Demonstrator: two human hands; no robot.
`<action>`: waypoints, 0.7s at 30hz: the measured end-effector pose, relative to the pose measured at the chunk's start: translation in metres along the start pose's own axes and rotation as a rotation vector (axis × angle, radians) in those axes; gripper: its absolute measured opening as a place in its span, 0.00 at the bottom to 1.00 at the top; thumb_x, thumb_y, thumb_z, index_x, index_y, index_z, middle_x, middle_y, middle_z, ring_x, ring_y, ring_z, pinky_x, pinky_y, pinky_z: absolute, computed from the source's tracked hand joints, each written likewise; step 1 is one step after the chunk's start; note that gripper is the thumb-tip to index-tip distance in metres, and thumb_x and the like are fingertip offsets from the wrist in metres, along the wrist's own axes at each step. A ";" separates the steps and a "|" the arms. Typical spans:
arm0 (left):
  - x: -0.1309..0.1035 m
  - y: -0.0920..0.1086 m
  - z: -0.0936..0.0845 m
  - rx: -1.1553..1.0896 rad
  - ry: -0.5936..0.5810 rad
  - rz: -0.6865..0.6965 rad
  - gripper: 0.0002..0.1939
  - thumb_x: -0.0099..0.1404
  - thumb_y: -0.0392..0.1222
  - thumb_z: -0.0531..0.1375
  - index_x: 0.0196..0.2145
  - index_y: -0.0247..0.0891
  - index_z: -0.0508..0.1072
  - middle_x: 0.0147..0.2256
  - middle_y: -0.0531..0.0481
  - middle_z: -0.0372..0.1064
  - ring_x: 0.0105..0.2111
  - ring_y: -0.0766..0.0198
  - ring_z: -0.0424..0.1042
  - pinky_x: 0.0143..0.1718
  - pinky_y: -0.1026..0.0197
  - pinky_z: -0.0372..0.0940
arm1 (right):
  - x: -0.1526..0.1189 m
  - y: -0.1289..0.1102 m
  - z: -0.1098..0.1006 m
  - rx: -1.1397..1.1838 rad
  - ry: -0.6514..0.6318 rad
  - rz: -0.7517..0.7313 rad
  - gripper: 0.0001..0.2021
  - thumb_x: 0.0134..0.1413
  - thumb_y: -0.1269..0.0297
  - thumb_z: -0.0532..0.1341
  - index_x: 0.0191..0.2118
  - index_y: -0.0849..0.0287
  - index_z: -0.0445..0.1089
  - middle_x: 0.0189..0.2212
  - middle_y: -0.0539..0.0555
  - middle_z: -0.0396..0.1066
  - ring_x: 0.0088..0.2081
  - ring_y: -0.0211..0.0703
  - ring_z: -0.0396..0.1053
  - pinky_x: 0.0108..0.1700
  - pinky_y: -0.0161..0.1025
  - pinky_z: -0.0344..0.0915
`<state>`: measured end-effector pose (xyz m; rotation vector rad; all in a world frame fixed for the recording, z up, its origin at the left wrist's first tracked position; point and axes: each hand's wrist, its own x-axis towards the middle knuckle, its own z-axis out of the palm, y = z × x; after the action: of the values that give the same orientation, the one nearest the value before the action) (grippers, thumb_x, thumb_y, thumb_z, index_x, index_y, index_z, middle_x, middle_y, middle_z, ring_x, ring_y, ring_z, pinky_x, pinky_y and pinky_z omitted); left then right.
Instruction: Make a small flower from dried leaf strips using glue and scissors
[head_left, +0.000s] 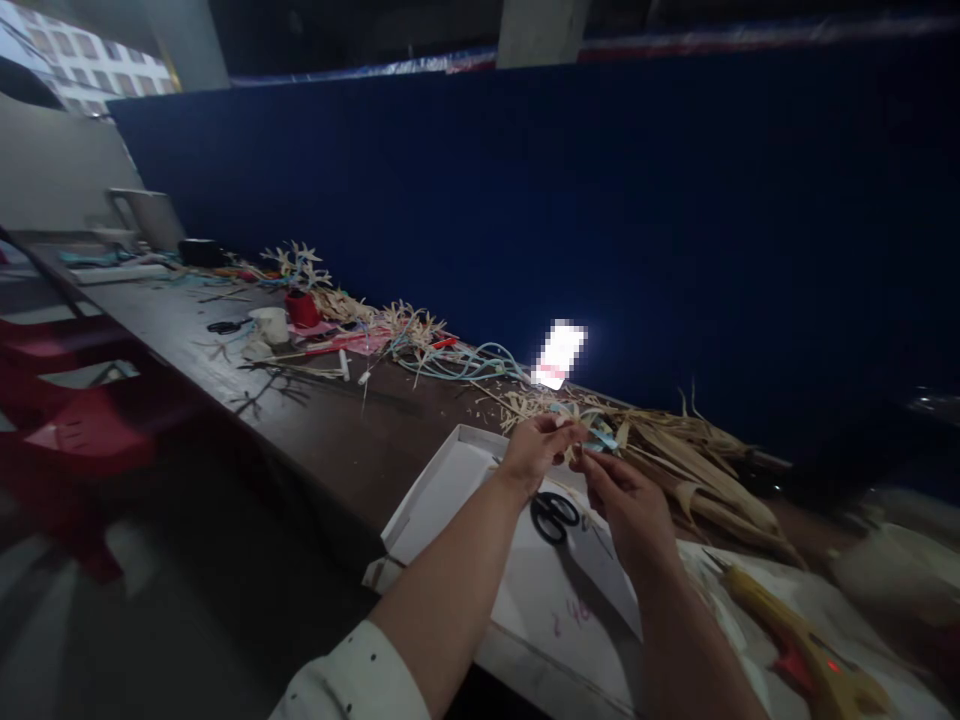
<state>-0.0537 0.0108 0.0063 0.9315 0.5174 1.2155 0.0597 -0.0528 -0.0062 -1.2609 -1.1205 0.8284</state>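
My left hand (538, 450) and my right hand (619, 490) meet above the back part of a shallow white box (442, 490). Fingers and thumb are pinched together on each hand, and whatever lies between them is too small to name. Black-handled scissors (554, 517) lie in the box just below my hands. Pale shavings and dried husk strips (697, 450) are spread behind and to the right of my hands. A bright phone-like screen (559, 355) stands behind them against the blue wall.
At the right front lies a yellow glue gun (802, 640) with a red light. Pale blue cords (465, 362), a red cup (302, 309), a white cup (270, 325) and more scissors (225, 327) sit further left. Red chairs (82, 400) stand beside the table.
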 end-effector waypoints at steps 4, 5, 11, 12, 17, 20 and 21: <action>-0.002 0.000 0.003 0.061 0.022 0.002 0.21 0.38 0.50 0.70 0.20 0.33 0.66 0.18 0.57 0.61 0.17 0.77 0.55 0.19 0.67 0.46 | 0.002 0.002 -0.002 -0.074 0.033 -0.040 0.21 0.42 0.50 0.66 0.37 0.61 0.76 0.21 0.51 0.68 0.19 0.32 0.55 0.19 0.31 0.49; -0.001 0.000 0.003 0.071 0.025 0.010 0.22 0.38 0.51 0.70 0.20 0.33 0.66 0.18 0.58 0.61 0.17 0.77 0.55 0.19 0.67 0.46 | 0.003 0.003 -0.002 -0.073 0.032 -0.042 0.21 0.42 0.49 0.66 0.37 0.62 0.76 0.21 0.51 0.68 0.19 0.33 0.55 0.19 0.31 0.49; -0.001 0.000 0.004 0.076 -0.021 0.058 0.21 0.40 0.52 0.69 0.21 0.32 0.69 0.18 0.56 0.63 0.17 0.77 0.54 0.19 0.68 0.48 | 0.002 0.001 0.001 -0.088 0.045 -0.003 0.21 0.40 0.52 0.67 0.39 0.60 0.76 0.19 0.48 0.67 0.19 0.33 0.56 0.19 0.31 0.50; -0.001 0.000 0.004 0.072 -0.023 0.060 0.21 0.40 0.52 0.69 0.21 0.32 0.69 0.18 0.57 0.63 0.17 0.77 0.53 0.19 0.68 0.47 | 0.001 -0.001 0.001 -0.081 0.046 0.006 0.22 0.40 0.53 0.68 0.42 0.60 0.75 0.22 0.50 0.69 0.20 0.33 0.57 0.19 0.31 0.51; 0.002 -0.002 0.005 0.052 0.098 0.122 0.18 0.41 0.49 0.69 0.22 0.33 0.70 0.16 0.58 0.59 0.18 0.76 0.54 0.21 0.68 0.50 | 0.001 -0.008 0.000 0.127 0.188 0.021 0.24 0.38 0.54 0.69 0.45 0.56 0.72 0.34 0.53 0.73 0.22 0.31 0.60 0.20 0.29 0.55; 0.005 -0.007 0.003 0.144 0.127 0.199 0.14 0.44 0.45 0.68 0.24 0.33 0.71 0.20 0.56 0.63 0.21 0.73 0.59 0.26 0.67 0.56 | 0.003 -0.008 -0.003 0.295 0.310 0.030 0.18 0.36 0.57 0.70 0.37 0.57 0.75 0.25 0.47 0.70 0.19 0.27 0.57 0.20 0.26 0.54; 0.006 -0.009 0.001 0.188 0.121 0.228 0.13 0.45 0.44 0.68 0.24 0.33 0.72 0.21 0.56 0.64 0.22 0.72 0.60 0.27 0.66 0.57 | 0.004 -0.008 -0.003 0.322 0.322 0.032 0.17 0.35 0.58 0.71 0.35 0.57 0.75 0.23 0.47 0.68 0.19 0.26 0.56 0.20 0.26 0.52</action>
<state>-0.0458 0.0150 0.0000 1.1030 0.6430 1.4544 0.0632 -0.0511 0.0023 -1.0957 -0.6804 0.7621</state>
